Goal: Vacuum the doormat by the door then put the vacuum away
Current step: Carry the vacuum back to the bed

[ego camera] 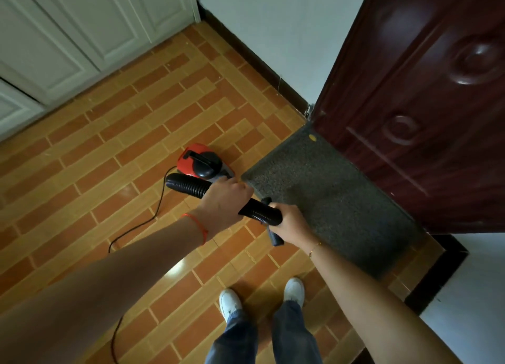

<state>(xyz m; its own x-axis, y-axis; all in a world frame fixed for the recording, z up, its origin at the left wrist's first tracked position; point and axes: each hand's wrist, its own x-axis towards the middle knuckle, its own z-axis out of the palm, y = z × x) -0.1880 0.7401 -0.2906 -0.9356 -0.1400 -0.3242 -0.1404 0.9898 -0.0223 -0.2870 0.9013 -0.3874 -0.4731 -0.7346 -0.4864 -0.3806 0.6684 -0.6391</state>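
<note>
A small red and black vacuum [200,161] sits on the tiled floor just left of a grey doormat [333,194] that lies along a dark red door [426,104]. Both my hands hold a black ribbed hose [188,185] above the floor. My left hand [224,201] is wrapped round its middle. My right hand [287,221] grips the hose's near end together with a dark nozzle piece [275,238] that sticks out below my fingers. A small yellow spot [312,137] lies on the mat's far corner.
The vacuum's black cord [153,213] trails across the orange tiles toward me on the left. White cabinet doors [68,41] line the far left wall. A dark skirting [254,57] runs along the white wall. My white shoes [231,303] stand near the mat's near end.
</note>
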